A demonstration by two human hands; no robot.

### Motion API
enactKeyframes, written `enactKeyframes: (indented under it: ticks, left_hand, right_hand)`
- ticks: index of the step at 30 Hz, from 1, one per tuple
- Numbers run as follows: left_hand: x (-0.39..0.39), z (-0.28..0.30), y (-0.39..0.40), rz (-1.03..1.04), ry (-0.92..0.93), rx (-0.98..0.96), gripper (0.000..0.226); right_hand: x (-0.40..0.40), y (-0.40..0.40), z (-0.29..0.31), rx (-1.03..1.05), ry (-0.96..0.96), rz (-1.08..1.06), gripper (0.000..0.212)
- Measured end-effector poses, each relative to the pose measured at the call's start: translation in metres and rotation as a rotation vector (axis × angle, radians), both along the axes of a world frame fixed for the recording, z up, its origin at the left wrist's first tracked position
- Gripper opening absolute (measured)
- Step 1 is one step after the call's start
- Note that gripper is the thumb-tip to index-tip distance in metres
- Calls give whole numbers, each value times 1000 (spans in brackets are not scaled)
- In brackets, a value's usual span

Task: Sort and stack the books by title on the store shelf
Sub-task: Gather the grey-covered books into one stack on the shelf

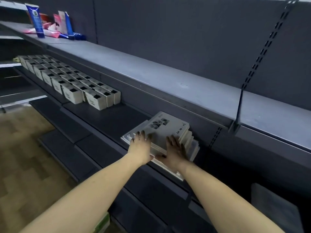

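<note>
A stack of pale books (165, 127) lies flat on the dark middle shelf (107, 120), partly tucked under the shelf above. The top cover is cream with small dark pictures and black lettering. Lower books stick out unevenly to the left and front. My left hand (140, 146) rests on the stack's left side, fingers spread over the top. My right hand (175, 149) lies flat on the stack's front right part, fingers apart, thumb along the front edge. Neither hand closes around a book.
Rows of small cream boxes (70, 81) fill the same shelf to the left. The grey upper shelf (168, 76) overhangs the stack; tubes and packets (50, 22) stand at its far left. A slotted upright with a bracket (239, 113) is at right. Lower shelves and wood floor lie below.
</note>
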State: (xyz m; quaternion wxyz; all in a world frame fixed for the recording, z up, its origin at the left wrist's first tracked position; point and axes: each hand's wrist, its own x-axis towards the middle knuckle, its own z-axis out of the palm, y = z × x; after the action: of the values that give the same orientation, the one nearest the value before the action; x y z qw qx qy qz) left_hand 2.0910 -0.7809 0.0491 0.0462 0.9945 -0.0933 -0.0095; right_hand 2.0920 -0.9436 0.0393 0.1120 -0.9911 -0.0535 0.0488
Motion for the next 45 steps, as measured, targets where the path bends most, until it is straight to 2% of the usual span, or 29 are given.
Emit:
enactKeyframes:
  ticks: [3, 5, 8, 10, 14, 18, 21, 26, 28, 32, 33, 37, 42, 45]
  left_hand:
    - [20, -1, 5, -54, 19, -10, 104]
    - [28, -8, 9, -103, 24, 19, 105]
    - [34, -20, 12, -169, -7, 3, 97]
    - [32, -21, 12, -202, -67, -5, 93]
    - [24, -16, 16, -285, -164, 151, 82]
    - [12, -23, 25, -365, -201, 162, 66]
    - [0, -30, 32, -366, -202, 128, 66]
    - [-14, -28, 36, -259, -69, 120, 71]
    - [-21, -27, 32, -243, -32, 143, 74]
    - [-39, -25, 18, -220, -48, 68, 75]
    - [-45, -24, 13, -214, -32, 42, 77]
    - [-67, -16, -8, -208, -8, -84, 71]
    - [-98, -9, -46, -264, -81, -43, 62]
    - [-123, -5, -80, -294, -119, -2, 54]
  right_hand:
    - [6, 5, -2, -39, -7, -32, 100]
    - [6, 13, -2, -79, -51, -35, 92]
    - [-1, 26, -4, -131, -154, -63, 67]
    - [-12, 36, -2, -161, -184, -119, 59]
    - [-38, 54, -1, -250, -167, -173, 48]
    - [-60, 61, -4, -379, -210, -205, 52]
    - [-76, 64, -2, -337, -209, -270, 50]
    - [-101, 75, -5, -254, -159, -443, 48]
    - [-104, 79, -3, -184, -101, -527, 56]
    - [-113, 73, 4, 121, 29, -731, 100]
    - [-116, 68, 5, 146, 14, -770, 99]
    - [-140, 47, 11, 105, -90, -817, 69]
    - [-182, 13, 12, 56, -132, -807, 77]
    - [-211, -19, 15, 46, -148, -828, 73]
